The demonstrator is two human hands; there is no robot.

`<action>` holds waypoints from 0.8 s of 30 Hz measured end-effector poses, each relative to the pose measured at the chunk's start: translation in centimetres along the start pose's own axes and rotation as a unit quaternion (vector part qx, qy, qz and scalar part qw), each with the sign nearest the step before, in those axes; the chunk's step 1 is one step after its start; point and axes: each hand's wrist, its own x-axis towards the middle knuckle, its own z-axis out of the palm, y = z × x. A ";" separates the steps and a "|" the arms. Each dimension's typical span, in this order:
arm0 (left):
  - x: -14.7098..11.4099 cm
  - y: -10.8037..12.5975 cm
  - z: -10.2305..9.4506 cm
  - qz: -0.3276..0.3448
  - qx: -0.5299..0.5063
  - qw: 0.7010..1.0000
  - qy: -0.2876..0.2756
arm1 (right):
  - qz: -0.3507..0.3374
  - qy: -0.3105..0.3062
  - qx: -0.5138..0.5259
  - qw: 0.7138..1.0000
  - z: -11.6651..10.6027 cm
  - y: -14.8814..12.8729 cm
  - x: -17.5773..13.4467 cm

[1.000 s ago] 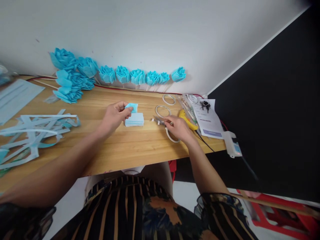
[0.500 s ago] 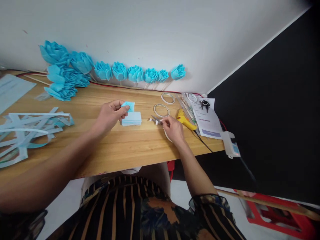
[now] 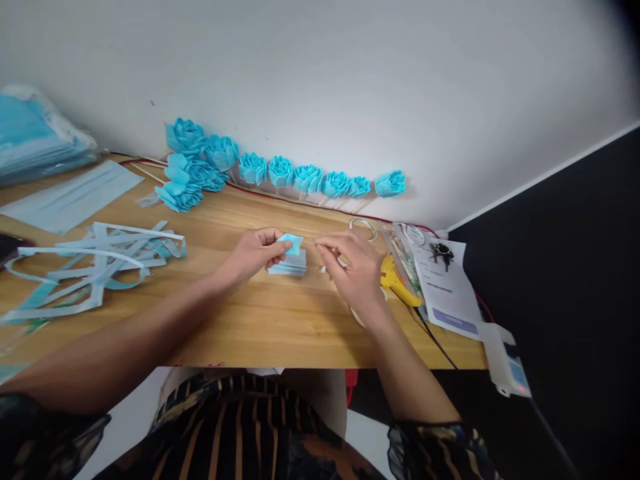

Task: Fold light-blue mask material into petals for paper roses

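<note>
On the worktop point(image 3: 280, 327) in front of you, your right hand point(image 3: 356, 272) has its fingertips close together, and I can't tell if its grip holds anything. Your left hand point(image 3: 253, 255) has a tight grip on a small blue square point(image 3: 293, 243), right by a pile of pale squares point(image 3: 288, 267). Farther back, blue flowers point(image 3: 307, 179) line the wall point(image 3: 320, 80)

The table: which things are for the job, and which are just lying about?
Probably for the job:
blue square, in the left fingers
stack of pale blue pieces
blue flowers, perhaps

Probably just lying about:
keys
printed sheet
heap of strips
</note>
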 end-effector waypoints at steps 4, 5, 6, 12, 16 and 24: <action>0.2 0.0 -0.3 -0.003 0.000 1.000 -0.003 | -0.118 0.093 -0.055 0.987 2.5 0.4 0.9; 0.3 0.0 -0.4 -0.003 0.000 1.000 -0.003 | -0.137 0.107 -0.057 0.983 3.1 0.8 0.6; 0.3 -0.1 -0.4 -0.004 0.000 1.000 -0.004 | -0.148 0.113 -0.055 0.981 3.5 1.2 0.3; 0.5 -0.7 -0.4 -0.014 0.007 1.000 -0.018 | -0.113 0.084 -0.068 0.988 4.4 2.1 -0.9; 0.5 -0.6 -0.3 -0.019 0.011 1.000 -0.017 | -0.127 0.085 -0.059 0.987 4.4 1.8 -0.9; 0.2 -0.5 -0.2 -0.003 0.019 0.999 -0.030 | -0.123 0.067 -0.061 0.988 4.6 1.8 -1.0</action>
